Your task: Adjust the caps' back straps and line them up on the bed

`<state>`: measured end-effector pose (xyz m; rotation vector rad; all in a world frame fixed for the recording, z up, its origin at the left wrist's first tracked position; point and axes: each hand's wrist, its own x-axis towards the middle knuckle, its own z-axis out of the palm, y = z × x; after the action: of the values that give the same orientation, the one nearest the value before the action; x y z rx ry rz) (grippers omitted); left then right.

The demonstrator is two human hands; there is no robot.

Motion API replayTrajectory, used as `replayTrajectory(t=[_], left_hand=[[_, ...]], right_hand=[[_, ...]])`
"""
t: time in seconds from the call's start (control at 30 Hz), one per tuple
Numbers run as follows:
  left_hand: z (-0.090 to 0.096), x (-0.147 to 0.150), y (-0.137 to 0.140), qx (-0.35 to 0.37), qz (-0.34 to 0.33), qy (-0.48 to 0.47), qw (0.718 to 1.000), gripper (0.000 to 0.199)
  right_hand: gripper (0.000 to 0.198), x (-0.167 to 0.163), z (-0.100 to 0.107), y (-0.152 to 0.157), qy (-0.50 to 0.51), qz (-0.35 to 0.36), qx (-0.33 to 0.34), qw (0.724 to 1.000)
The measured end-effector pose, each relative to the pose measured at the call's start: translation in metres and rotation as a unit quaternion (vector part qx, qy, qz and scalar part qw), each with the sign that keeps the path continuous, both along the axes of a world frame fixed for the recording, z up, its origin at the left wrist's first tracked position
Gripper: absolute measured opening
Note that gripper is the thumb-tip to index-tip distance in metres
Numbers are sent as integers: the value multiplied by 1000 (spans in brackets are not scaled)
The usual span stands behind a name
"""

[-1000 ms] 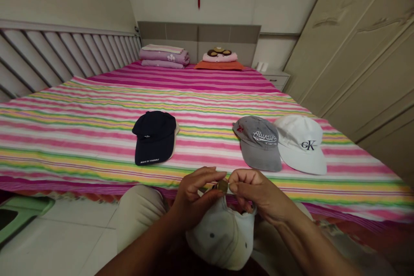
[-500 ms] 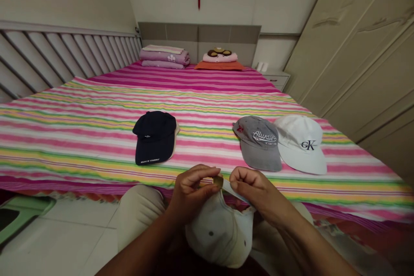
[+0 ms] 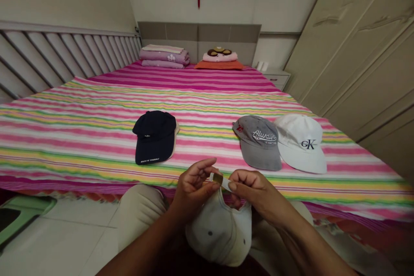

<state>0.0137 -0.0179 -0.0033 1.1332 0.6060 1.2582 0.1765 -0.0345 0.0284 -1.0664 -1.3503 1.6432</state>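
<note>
A cream cap (image 3: 220,235) rests in my lap, its back facing up. My left hand (image 3: 194,189) pinches the cap's back strap at its brass buckle (image 3: 217,178). My right hand (image 3: 252,192) grips the white strap end just right of the buckle. Both hands sit close together, just in front of the striped bed's near edge (image 3: 97,181).
On the bed lie a navy cap (image 3: 154,136) at the left, a grey cap (image 3: 260,141) and a white cap (image 3: 302,142) side by side at the right. Folded bedding (image 3: 164,56) and a pillow (image 3: 220,61) are by the headboard. A wardrobe (image 3: 362,51) stands at the right, a green stool (image 3: 19,215) at the lower left.
My hands shifted slightly on the strap; the buckle has come up a little and more white strap shows between my fingers. The caps on the bed have not moved.
</note>
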Motion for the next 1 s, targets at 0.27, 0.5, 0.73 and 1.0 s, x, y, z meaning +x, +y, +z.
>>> replayTrajectory(t=[0.27,0.5,0.73,1.0], left_hand=[[2,-1,1,-21,8,-3,1000,50],[-2,1,2,-41,6,0,999,53],[0,-3,2,7,14,94,995,53],[-1,-7,6,-50,-41,54,996,45]], right_hand=[[32,-1,-1,1,16,31,-13,999],[26,-1,-7,1,49,-9,-47,998],[24,-7,-7,3,30,-21,-56,998],[24,-10,-6,2,-23,-54,-5,998]])
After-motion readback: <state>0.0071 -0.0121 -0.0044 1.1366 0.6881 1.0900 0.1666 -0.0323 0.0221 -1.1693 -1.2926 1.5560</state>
